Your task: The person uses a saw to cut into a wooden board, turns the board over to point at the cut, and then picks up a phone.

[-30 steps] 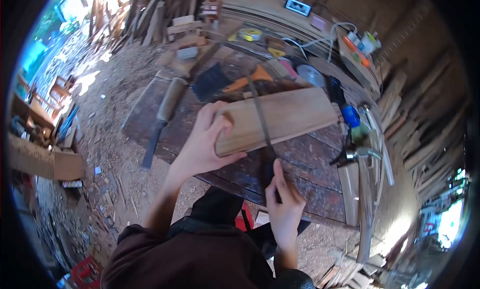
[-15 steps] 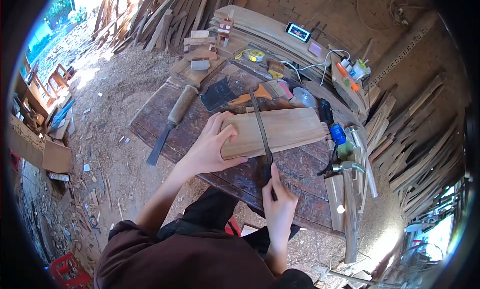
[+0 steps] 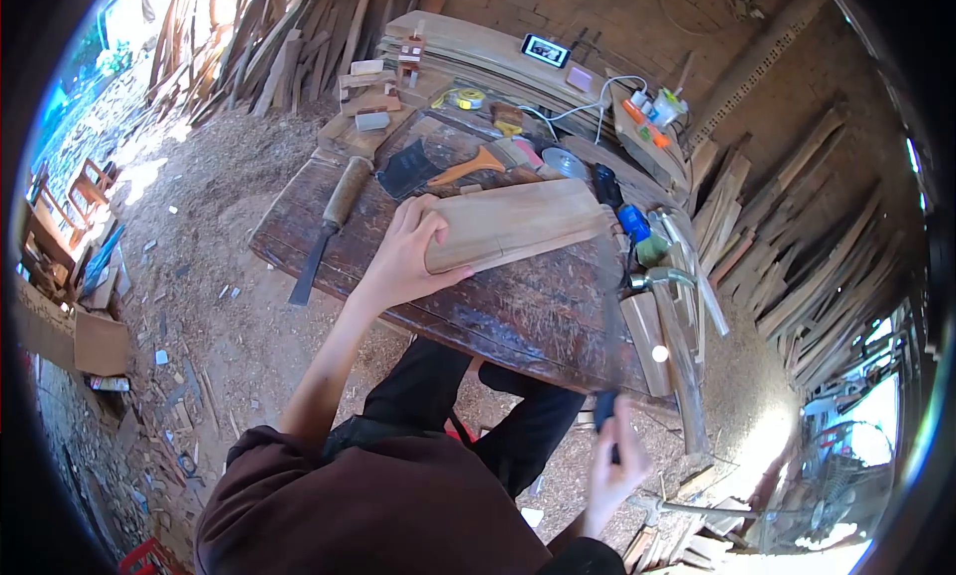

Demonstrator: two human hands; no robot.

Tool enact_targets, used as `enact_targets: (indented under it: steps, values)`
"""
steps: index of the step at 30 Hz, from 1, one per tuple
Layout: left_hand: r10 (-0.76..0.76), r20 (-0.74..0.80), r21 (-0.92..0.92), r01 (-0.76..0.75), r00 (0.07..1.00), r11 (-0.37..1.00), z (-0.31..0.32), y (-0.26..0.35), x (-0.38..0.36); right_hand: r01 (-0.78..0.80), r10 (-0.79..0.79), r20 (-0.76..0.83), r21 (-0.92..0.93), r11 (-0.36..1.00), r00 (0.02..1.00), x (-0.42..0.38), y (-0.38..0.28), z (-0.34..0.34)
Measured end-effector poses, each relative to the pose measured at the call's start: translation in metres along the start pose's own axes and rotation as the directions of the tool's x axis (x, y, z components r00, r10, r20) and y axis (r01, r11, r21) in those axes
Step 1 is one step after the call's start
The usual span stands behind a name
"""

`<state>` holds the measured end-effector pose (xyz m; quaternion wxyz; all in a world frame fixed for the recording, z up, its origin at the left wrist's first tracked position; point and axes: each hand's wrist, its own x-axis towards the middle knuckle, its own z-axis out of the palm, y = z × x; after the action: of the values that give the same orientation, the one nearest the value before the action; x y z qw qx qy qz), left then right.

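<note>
My left hand (image 3: pixel 403 251) grips the left end of a pale wooden board (image 3: pixel 523 220), thumb along the near edge and fingers over the top. The board is tilted over the dark wooden table (image 3: pixel 498 321). Low on the right, off the table's near edge, my right hand (image 3: pixel 617 470) is closed round the black handle of a long, thin metal file (image 3: pixel 609 321). Motion smears the file, whose far end reaches up by the board's right end. To the left of the board lies a wide chisel (image 3: pixel 344 197) with a wooden handle.
Behind the board lie black sandpaper (image 3: pixel 406 169), an orange-handled brush (image 3: pixel 478 164) and a tape measure (image 3: pixel 466 99). A hammer (image 3: pixel 665 276) and wood pieces are at the right. A phone (image 3: pixel 545 49) stands on stacked planks. Sawdust covers the floor (image 3: pixel 199 246).
My right hand has swung the file right and down, from across the board's middle to its right end. My left hand keeps its hold; the board's right end looks raised.
</note>
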<state>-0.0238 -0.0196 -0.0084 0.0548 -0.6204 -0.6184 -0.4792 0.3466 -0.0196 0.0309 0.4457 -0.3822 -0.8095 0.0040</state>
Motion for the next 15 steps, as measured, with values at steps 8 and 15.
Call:
enact_targets:
  steps: [8,15]
  values:
    - [-0.071,-0.115,-0.066,0.064,0.991,0.996,-0.002,0.007,-0.004,0.11,0.236,-0.956,0.257,0.96,0.175,0.08,-0.031,-0.057]
    - [-0.16,-0.242,-0.187,0.116,0.957,0.976,-0.001,-0.002,-0.007,-0.078,0.02,-0.643,-0.061,0.995,0.766,0.032,-0.008,0.042]
